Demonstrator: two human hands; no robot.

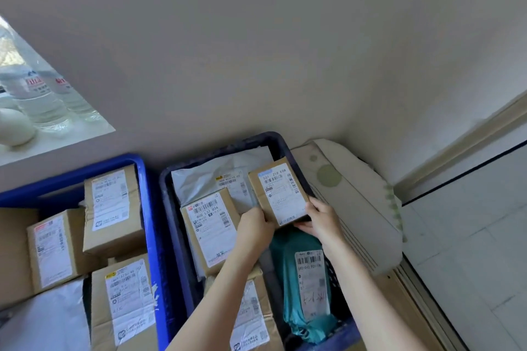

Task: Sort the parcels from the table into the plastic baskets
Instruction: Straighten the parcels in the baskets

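Small labelled cardboard parcel (281,194) aslant over dark-blue basket (172,216)

Water bottles (40,97) on windowsill (74,138)

Matt cardboard parcel (278,192), paper label; glossy plastic basket (166,208).

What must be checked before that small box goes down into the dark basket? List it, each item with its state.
1. Grip: left hand and right hand both hold the small box by its near end: ok.
2. Box over the dark basket: ok.
3. Clear of the basket's right rim: cannot tell; the box's right edge overlaps the rim in this view.
4. Landing spot: the grey bag lies flat beneath, beside the labelled box: ok.
5. Label faces up: ok.
6. Correct basket for this parcel: cannot tell; no sorting rule shows.
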